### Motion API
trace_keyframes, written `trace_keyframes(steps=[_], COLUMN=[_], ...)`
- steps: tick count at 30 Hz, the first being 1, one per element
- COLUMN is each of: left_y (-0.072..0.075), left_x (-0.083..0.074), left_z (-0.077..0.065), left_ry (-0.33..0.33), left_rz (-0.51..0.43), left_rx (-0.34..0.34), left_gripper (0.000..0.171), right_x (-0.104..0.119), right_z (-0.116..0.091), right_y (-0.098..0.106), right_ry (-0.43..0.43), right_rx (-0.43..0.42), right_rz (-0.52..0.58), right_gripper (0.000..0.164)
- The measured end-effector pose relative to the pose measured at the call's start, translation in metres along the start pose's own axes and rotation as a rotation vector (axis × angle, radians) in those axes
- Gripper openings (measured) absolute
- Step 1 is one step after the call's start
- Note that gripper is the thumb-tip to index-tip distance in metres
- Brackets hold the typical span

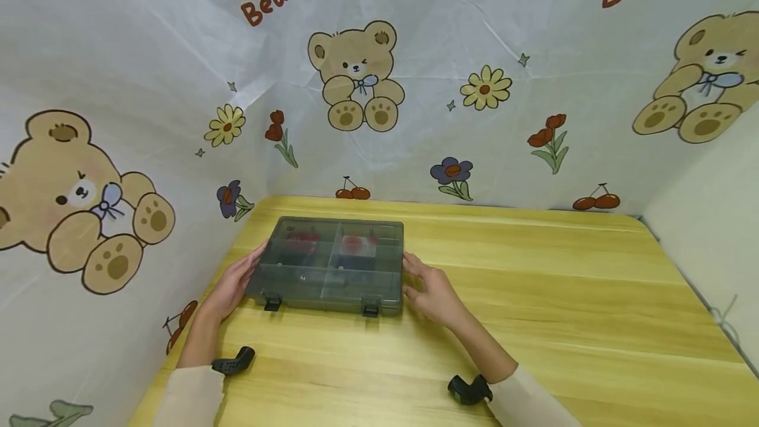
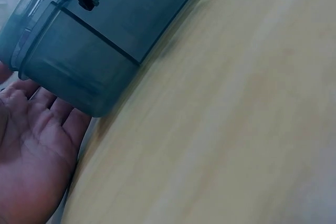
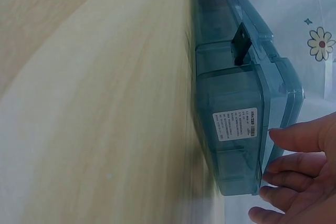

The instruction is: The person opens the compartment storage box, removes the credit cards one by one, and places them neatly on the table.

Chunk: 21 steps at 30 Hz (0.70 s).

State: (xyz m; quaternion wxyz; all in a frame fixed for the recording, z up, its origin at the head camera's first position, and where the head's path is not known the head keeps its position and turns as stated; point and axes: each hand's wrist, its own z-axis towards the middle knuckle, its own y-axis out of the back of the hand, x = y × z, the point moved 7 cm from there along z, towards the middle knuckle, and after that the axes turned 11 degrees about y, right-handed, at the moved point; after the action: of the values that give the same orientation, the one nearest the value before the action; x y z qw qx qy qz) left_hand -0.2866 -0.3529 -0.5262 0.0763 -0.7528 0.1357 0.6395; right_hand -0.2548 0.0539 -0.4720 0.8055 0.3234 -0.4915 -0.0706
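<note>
A: What is seen on the wooden surface?

B: A smoky translucent compartment box is set flat near the surface's left rear part, its lid closed and two dark latches on the near side. Red and dark items are made out dimly through the lid, in separate compartments; what they are cannot be told.

A: How are the hands placed?

B: The left hand is laid against the box's left end, fingers straight and relaxed, palm open toward the wall of the box. The right hand is held at the right end, fingers extended and loosely spread, their tips at the box's edge. Nothing is gripped by either.

A: Is any writing legible?

B: A white label is stuck on the box's end wall; its print is too small to be read. "Bear" is printed in red-brown on the backdrop sheet, among bears, flowers and cherries.
</note>
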Motion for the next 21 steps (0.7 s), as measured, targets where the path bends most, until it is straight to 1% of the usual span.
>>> trace_keyframes(steps=[3, 6, 11, 14, 21], left_y=[-0.001, -0.003, -0.003, -0.001, 0.005], left_x=[0.003, 0.005, -0.005, -0.008, -0.013], left_z=[-0.001, -0.002, 0.001, -0.001, -0.005], left_ry=[0.007, 0.014, -0.026, -0.037, -0.031], left_rz=[-0.009, -0.018, -0.016, -0.017, 0.002], left_rx=[0.024, 0.043, 0.03, 0.028, -0.009], left_gripper=[0.058, 0.054, 0.054, 0.055, 0.052], right_x=[0.0, 0.001, 0.004, 0.005, 0.006], right_z=[-0.002, -0.002, 0.001, 0.002, 0.005], right_y=[0.002, 0.006, 0.012, 0.012, 0.013], right_ry=[0.0, 0.008, 0.029, 0.027, -0.019], right_rx=[0.011, 0.019, -0.004, -0.009, -0.003], right_rz=[-0.006, -0.013, -0.011, 0.002, 0.028], right_gripper=[0.055, 0.056, 0.056, 0.054, 0.053])
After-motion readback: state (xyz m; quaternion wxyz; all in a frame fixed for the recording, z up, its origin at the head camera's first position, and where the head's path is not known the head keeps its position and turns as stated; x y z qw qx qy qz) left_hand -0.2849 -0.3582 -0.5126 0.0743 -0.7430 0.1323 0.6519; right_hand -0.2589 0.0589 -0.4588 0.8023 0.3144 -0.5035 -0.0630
